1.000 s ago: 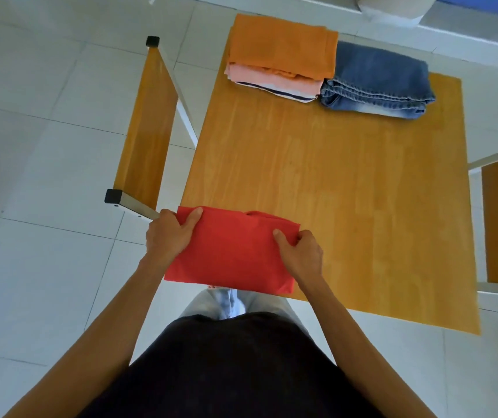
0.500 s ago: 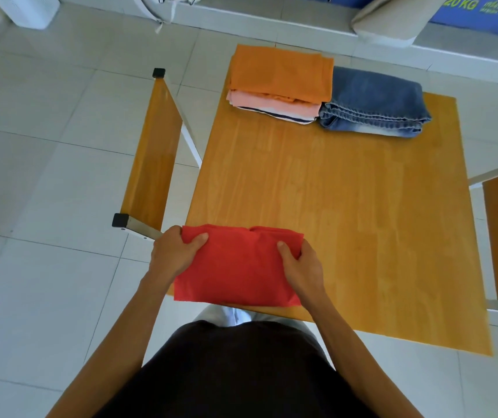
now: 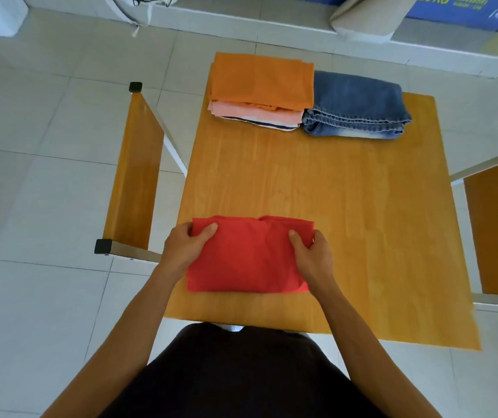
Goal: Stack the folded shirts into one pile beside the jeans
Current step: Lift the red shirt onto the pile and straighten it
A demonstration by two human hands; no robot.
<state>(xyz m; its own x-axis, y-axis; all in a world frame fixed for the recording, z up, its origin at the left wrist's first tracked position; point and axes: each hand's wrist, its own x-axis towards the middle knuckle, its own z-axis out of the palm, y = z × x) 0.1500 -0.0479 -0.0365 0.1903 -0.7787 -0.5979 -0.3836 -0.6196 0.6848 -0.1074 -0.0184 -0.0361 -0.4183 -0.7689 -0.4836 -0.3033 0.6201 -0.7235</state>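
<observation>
The folded red shirt (image 3: 246,256) lies at the near edge of the wooden table (image 3: 347,206), slightly left of its middle, a soft rectangle with its long axis running left to right and what looks like the collar fold along its far edge, where the cloth puckers into two small humps. It is light, limp cloth, so it will likely sag and unfold if lifted by one corner; the sound hold is at both short ends together, with fingers slipped beneath and thumbs pressing on top to keep the layers flat. That is roughly how it is held: the left hand (image 3: 186,245) closes over the far-left corner, thumb on top, and the right hand (image 3: 311,254) closes over the right end, thumb lying on the cloth and the fingers curled around its edge. Whether the shirt is clear of the table or resting on it cannot be told. At the far-left corner of the table sits the pile of folded shirts (image 3: 260,95), orange on top, pink beneath, a striped one at the bottom, its long side also running left to right. The folded jeans (image 3: 356,107) lie touching it on the right.
</observation>
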